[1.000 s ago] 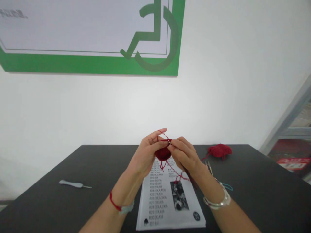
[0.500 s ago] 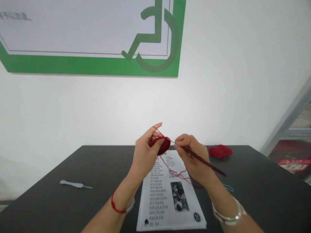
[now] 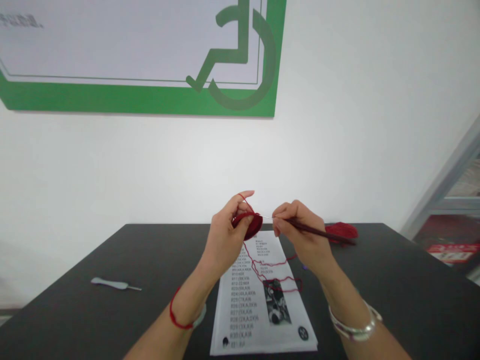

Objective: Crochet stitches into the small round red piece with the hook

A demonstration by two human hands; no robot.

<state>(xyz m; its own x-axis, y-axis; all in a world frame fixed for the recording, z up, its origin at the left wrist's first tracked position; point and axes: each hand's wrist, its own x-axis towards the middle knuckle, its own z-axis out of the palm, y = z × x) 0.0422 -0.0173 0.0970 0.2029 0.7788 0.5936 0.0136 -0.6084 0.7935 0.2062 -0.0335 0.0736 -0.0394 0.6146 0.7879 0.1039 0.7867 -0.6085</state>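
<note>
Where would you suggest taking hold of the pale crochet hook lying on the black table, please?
Take the crochet hook by its wide pale handle, coming from above. It lies flat on the black table, with its thin metal shaft pointing right, so approaching from the left side keeps your fingers on the thicker part, which should make the surer grip.

Crochet hook (image 3: pixel 116 284) L of pattern sheet (image 3: pixel 258 320), yarn bundle (image 3: pixel 341 230) R, on table (image 3: pixel 75 320)

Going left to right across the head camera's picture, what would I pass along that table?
White-handled hook, left hand, red crocheted piece, right hand holding a dark hook, red yarn.
</note>
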